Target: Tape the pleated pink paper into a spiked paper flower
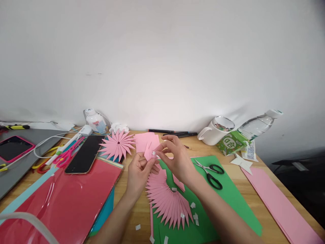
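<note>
My left hand (140, 169) is closed on a folded pink paper piece (147, 152) with pointed tips. My right hand (175, 152) pinches at the same piece, where a small white square (153, 153) shows by the fingertips; whether it is stuck on or lifted I cannot tell. Below both hands, a curved fan of joined pink folded points (172, 203) lies on green paper (228, 200), partly under my right arm. Beside its inner curve is a loose pink folded piece (178, 183). Several white scraps (195, 217) are scattered around.
Black-handled scissors (212, 173) lie open on the green paper. A pink paper star (118, 143) stands back left, near a phone (85, 154) and red sheets (76, 193). A white mug (215, 134), green box (231, 142) and tilted bottle (259, 125) are back right; pink strips (281, 203) lie right.
</note>
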{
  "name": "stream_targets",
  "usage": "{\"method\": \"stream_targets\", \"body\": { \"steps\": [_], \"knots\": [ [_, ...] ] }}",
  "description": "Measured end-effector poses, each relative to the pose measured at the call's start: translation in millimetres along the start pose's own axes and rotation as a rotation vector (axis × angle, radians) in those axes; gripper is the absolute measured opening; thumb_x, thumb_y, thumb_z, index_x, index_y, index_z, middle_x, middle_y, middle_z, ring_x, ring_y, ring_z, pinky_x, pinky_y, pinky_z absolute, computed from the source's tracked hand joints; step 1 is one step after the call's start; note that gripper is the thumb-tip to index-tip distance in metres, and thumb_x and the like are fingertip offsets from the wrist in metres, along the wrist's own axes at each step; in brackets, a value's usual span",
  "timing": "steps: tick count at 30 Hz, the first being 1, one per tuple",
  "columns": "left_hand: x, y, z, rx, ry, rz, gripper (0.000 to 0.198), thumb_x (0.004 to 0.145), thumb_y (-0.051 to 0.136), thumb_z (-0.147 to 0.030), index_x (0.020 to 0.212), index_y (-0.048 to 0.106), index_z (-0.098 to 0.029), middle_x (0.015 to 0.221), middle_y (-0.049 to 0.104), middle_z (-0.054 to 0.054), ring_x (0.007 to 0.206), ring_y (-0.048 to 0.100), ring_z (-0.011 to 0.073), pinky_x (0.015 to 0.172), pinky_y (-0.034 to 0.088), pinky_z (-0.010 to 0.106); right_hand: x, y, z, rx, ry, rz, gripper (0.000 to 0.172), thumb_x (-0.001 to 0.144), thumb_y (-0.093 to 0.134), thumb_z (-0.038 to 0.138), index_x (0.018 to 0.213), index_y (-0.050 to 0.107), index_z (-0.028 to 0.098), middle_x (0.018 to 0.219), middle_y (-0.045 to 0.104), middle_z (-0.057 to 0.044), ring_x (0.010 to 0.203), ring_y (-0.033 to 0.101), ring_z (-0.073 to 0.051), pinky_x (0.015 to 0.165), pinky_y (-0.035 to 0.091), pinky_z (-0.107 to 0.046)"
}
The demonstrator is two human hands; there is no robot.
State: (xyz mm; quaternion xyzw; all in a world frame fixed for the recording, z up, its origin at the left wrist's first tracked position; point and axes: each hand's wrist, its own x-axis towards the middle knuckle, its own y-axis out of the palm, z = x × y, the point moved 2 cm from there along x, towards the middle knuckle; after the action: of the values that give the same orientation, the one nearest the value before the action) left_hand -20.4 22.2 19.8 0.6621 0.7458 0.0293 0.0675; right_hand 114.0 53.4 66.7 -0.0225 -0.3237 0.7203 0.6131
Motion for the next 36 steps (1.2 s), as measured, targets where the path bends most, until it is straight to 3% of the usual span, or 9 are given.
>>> {"method": "stream_targets", "body": {
  "steps": [4,7,19,23,26,36],
  "knots": [
    [-0.5,-0.2,1.3,0.053,0.046,0.01,0.03,0.075,0.067,-0.041,0.085,0.05,-0.019,0.054,0.065,-0.003,0.052,0.066,0.0175,0.055,0.056,0.029,-1.4,4.2,2.4,-0.063,-0.096,-0.01,0.014,0.081,0.058,0.01,0.069,0.06,0.018,0.09,0.06,-0.008,0.099,0.061,-0.023,0.077,0.053,-0.036],
    [-1.5,-0.3,0.6,0.095,0.085,0.0,0.025,0.075,0.064,-0.037,0.071,0.047,-0.02,0.05,0.061,-0.005,0.053,0.066,0.0169,0.056,0.056,0.027,-1.3,7.1,1.7,-0.047,-0.105,-0.033,0.018,0.08,0.058,0.008,0.066,0.059,0.019,0.081,0.061,-0.006,0.105,0.059,-0.024,0.077,0.051,-0.034],
    [-2.6,-1.0,-9.5,0.318,0.24,-0.1,0.033,0.073,0.058,-0.031,0.053,0.033,-0.022,0.041,0.029,-0.01,0.042,0.05,0.0091,0.046,0.047,0.018,-3.5,13.7,-1.6,-0.091,-0.119,-0.063,0.015,0.081,0.055,0.01,0.069,0.058,0.019,0.092,0.059,-0.009,0.102,0.06,-0.023,0.077,0.05,-0.035],
    [-2.2,-1.2,-7.9,0.304,0.211,-0.087,0.029,0.073,0.058,-0.032,0.056,0.037,-0.022,0.04,0.032,-0.01,0.04,0.047,0.0081,0.046,0.046,0.017,-2.6,12.4,-2.2,-0.105,-0.147,-0.037,0.016,0.083,0.052,0.009,0.073,0.057,0.019,0.094,0.059,-0.009,0.1,0.061,-0.022,0.077,0.05,-0.034],
    [-2.2,-2.0,-6.3,0.291,0.195,-0.073,0.026,0.074,0.058,-0.032,0.058,0.04,-0.021,0.042,0.041,-0.009,0.042,0.05,0.009,0.048,0.048,0.019,-2.3,11.6,-1.2,-0.105,-0.16,-0.026,0.014,0.082,0.055,0.009,0.072,0.057,0.02,0.093,0.059,-0.008,0.101,0.061,-0.022,0.078,0.05,-0.034],
    [-2.5,-2.4,-1.1,0.3,0.182,-0.062,0.028,0.075,0.058,-0.032,0.058,0.039,-0.021,0.044,0.049,-0.006,0.051,0.062,0.0134,0.052,0.051,0.02,-1.4,11.8,-3.9,-0.03,-0.088,0.0,0.013,0.079,0.056,0.009,0.07,0.059,0.019,0.094,0.059,-0.008,0.094,0.064,-0.02,0.072,0.053,-0.03]
  ]
}}
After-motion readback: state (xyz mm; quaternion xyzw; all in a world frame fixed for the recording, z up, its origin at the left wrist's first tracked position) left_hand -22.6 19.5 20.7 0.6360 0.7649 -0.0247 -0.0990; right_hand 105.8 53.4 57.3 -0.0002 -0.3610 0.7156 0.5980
